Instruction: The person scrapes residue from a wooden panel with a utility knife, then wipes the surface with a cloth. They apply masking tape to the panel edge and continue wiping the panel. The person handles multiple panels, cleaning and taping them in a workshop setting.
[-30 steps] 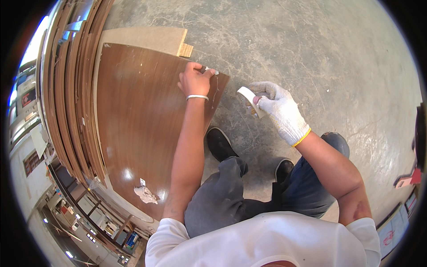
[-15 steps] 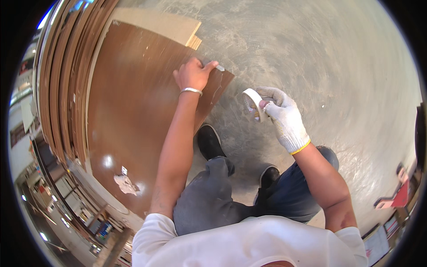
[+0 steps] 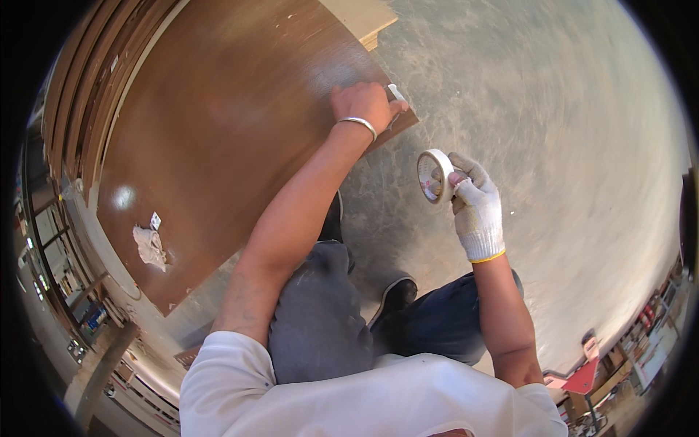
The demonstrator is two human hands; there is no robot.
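Observation:
My bare left hand (image 3: 366, 104), with a silver bangle at the wrist, rests at the far right corner of a large brown panel (image 3: 233, 116). Its fingers are curled, and the thumb lies at the panel's edge beside a small white strip (image 3: 395, 92), which looks like tape. What the curled fingers hold, if anything, is hidden. Over the floor to the right, my right hand (image 3: 475, 197) wears a white knitted glove with a yellow cuff edge. It grips a roll of white tape (image 3: 435, 176) by its rim, and the bare thumb tip shows.
Several brown panels (image 3: 87, 95) stand stacked at the far left. A crumpled pale scrap (image 3: 150, 246) lies on the brown panel. Beyond it is a light wooden board (image 3: 364, 20). A red stand-like object (image 3: 582, 377) sits at the lower right on the grey floor (image 3: 568, 146).
The view has shifted, so the panel appears farther left and nearer. My left hand stays at the panel's corner, its thumb now more bent. The tape roll has turned to show its open ring.

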